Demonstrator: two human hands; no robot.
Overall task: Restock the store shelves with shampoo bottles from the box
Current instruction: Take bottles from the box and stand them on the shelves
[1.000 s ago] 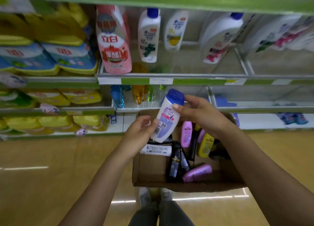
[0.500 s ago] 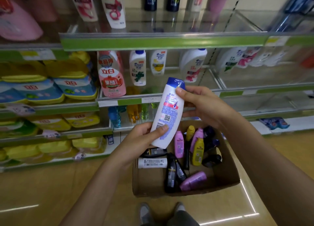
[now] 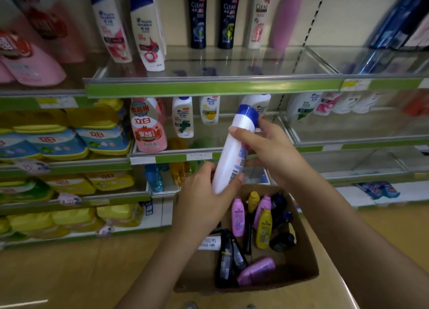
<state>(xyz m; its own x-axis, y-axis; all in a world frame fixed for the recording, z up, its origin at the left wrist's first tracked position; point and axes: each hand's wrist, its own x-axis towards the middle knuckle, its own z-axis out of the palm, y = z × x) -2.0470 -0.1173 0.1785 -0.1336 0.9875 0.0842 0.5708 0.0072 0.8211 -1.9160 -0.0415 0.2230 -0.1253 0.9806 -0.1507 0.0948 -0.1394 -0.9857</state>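
Before shelves (image 3: 209, 88), both hands, left hand (image 3: 204, 199) low, right hand (image 3: 267, 153) seemingly higher, grip shampoo bottle (image 3: 232, 155).

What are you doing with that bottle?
A person is holding a white shampoo bottle with a blue cap in both hands: the left hand grips its bottom and the right hand grips it near the top. Below it, a cardboard box on the floor holds more bottles, pink, yellow and black. Store shelves with similar bottles stand in front.
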